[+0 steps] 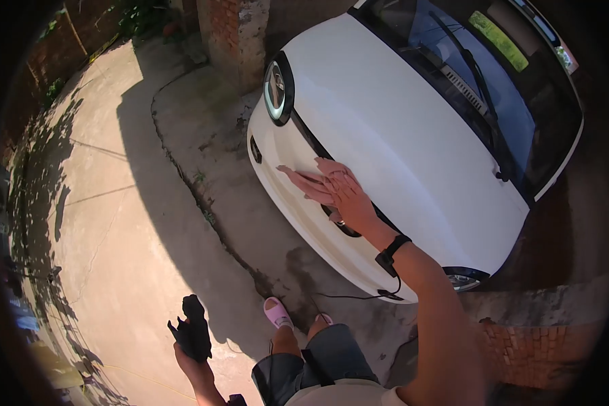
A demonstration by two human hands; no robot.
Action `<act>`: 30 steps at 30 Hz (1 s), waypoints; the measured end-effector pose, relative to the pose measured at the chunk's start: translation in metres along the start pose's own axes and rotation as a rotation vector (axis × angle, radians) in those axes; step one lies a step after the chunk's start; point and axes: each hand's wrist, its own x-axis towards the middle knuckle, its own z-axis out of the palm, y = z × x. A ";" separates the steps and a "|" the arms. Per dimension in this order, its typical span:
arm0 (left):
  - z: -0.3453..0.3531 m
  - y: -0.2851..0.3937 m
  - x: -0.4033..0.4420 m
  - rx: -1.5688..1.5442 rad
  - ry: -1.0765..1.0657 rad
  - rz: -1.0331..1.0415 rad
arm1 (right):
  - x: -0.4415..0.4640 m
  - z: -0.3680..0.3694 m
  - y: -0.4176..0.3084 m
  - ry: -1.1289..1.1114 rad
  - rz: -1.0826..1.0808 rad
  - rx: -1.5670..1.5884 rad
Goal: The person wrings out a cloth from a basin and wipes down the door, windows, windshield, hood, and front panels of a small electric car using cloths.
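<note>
My right hand (350, 201) lies over a crumpled pink cloth (306, 183) and presses it against the front of a white car (392, 128). The cloth spreads past my fingers, near the seam below the hood and partly over the round dark emblem (349, 230). At the lower left, away from the car, my left hand (188, 360) is closed around a bunched black cloth-like thing (195, 329). Its exact kind is hard to make out, and it covers most of my left fingers.
A round headlight (277, 89) is at the car's far corner, with the windshield (477, 81) at upper right. A brick pillar (233, 40) stands behind. A cracked concrete floor (101, 223) extends left. A thin black cable (348, 296) runs from my right wristband (394, 250).
</note>
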 end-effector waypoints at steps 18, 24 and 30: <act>0.354 0.059 0.097 0.328 -0.939 -0.311 | -0.273 -0.060 -0.122 0.637 1.866 2.600; 0.443 0.031 0.042 0.750 -1.532 0.206 | -0.219 -0.091 -0.143 1.560 1.594 2.708; 0.423 0.023 0.011 0.819 -2.652 0.995 | -0.095 -0.099 -0.167 2.290 0.862 2.812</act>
